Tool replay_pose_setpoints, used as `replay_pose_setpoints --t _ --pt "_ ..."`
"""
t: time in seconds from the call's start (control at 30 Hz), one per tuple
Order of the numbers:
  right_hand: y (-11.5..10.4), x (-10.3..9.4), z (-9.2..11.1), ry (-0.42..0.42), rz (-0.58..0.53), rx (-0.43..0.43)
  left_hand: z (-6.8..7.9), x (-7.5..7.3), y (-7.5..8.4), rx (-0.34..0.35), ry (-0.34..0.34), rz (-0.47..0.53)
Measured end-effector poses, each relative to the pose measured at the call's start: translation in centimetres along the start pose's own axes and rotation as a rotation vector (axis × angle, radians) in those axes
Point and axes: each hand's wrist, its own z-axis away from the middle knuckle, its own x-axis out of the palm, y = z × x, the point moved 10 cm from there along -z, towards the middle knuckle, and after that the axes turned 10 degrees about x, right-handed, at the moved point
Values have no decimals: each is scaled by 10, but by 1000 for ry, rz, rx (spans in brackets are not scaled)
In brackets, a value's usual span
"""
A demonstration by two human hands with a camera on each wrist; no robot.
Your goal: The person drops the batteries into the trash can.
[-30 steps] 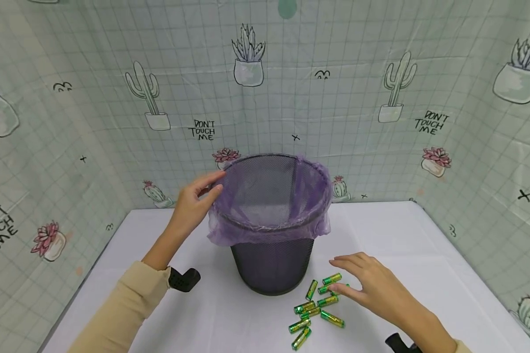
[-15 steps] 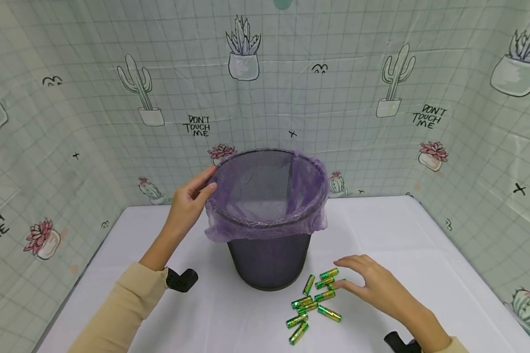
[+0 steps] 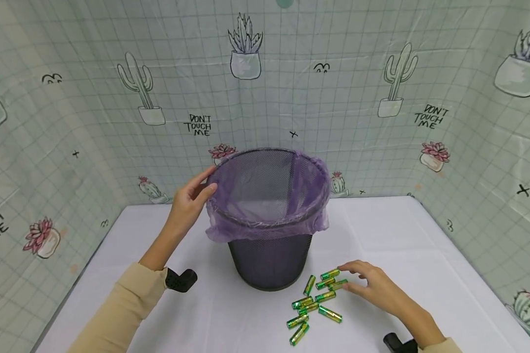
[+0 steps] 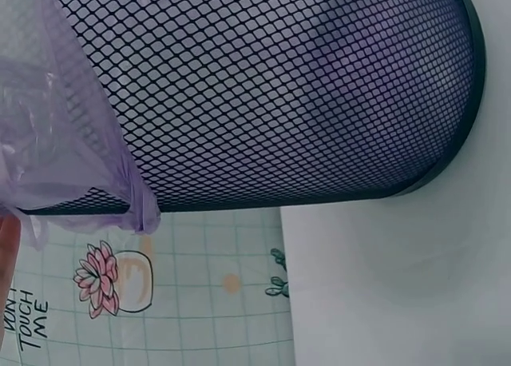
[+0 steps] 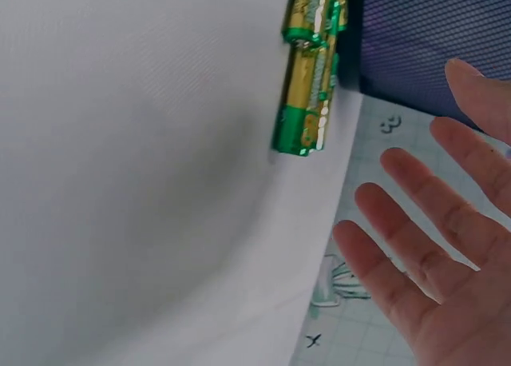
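Note:
A black mesh wastebasket (image 3: 269,264) stands upright on the white table, lined with a purple plastic bag (image 3: 265,231) folded over its rim. My left hand (image 3: 189,198) holds the rim at its left side, thumb over the edge. Only a sliver of a finger (image 4: 6,258) shows in the left wrist view. My right hand (image 3: 375,287) hovers beside several green and gold batteries (image 3: 325,296), thumb and fingers apart. Its fingertips are close to the rightmost battery (image 3: 337,285); contact is unclear. In the right wrist view, spread fingers (image 5: 431,238) hold nothing near the end battery (image 5: 303,102).
The white table (image 3: 194,314) meets a grid-patterned cloth backdrop (image 3: 274,108) printed with cacti at the back and sides. Black wrist mounts sit on the left wrist (image 3: 181,280) and the right wrist (image 3: 399,343).
My right hand has lowered slightly and narrowed its thumb-finger gap beside the batteries. My left hand stays on the rim. The head view has shifted a little.

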Motion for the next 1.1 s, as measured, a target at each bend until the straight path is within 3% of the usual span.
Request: replay_pose_setpoints --t 0.2,0.43,0.8,1.1 --pt "16 8 -6 -46 -56 52 -1 1 -2 11 -31 55" --pt "29 19 -7 -80 -61 42 1 2 -2 30 -62 113" --pt "41 26 -11 -93 -35 110 3 3 -5 14 -63 137" --pt "47 30 -14 -111 -21 129 2 3 -6 41 -41 133"
